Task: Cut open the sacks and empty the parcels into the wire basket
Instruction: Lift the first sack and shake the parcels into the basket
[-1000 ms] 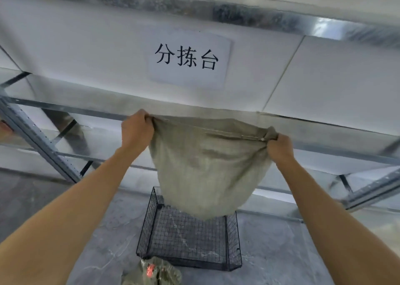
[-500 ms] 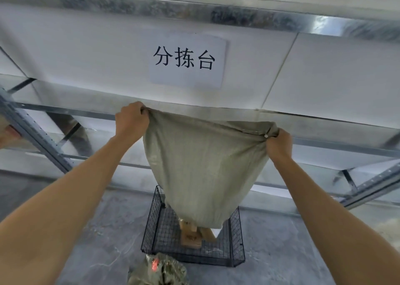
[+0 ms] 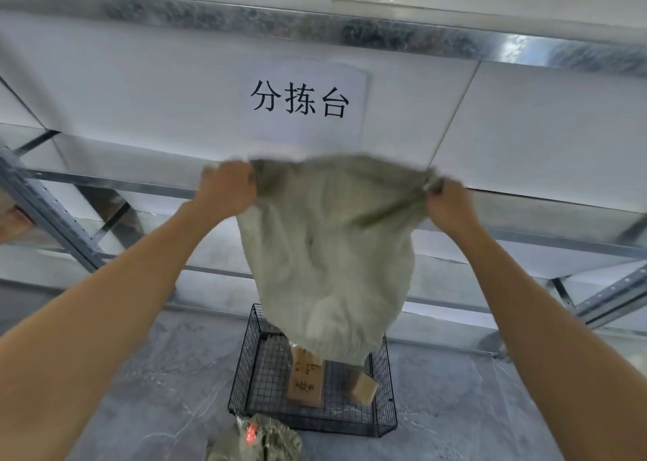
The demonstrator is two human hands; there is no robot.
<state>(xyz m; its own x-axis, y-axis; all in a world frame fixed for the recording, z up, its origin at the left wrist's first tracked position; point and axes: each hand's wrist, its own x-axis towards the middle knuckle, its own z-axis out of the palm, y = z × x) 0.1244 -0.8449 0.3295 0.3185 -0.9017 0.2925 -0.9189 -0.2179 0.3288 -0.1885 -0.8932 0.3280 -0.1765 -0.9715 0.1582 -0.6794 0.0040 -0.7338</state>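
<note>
I hold a grey-green woven sack [image 3: 329, 250] upside down in the air, its mouth hanging over the black wire basket [image 3: 245, 366] on the floor. My left hand [image 3: 227, 187] grips the sack's upper left corner and my right hand [image 3: 448, 205] grips the upper right corner. Two brown cardboard parcels lie in the basket: a taller box [image 3: 304, 380] standing under the sack's mouth and a smaller box [image 3: 364, 389] tilted to its right. The sack hides the basket's back part.
A second crumpled sack with a red tag [image 3: 255, 439] lies on the grey floor just in front of the basket. Metal shelving [image 3: 52, 212] runs behind, with a white board and a paper sign [image 3: 301, 100] above.
The sack has been raised and shaken, now blurred and narrower. Parcels dropped from its mouth into the basket, which held none a second ago; a second small box now lies at the right.
</note>
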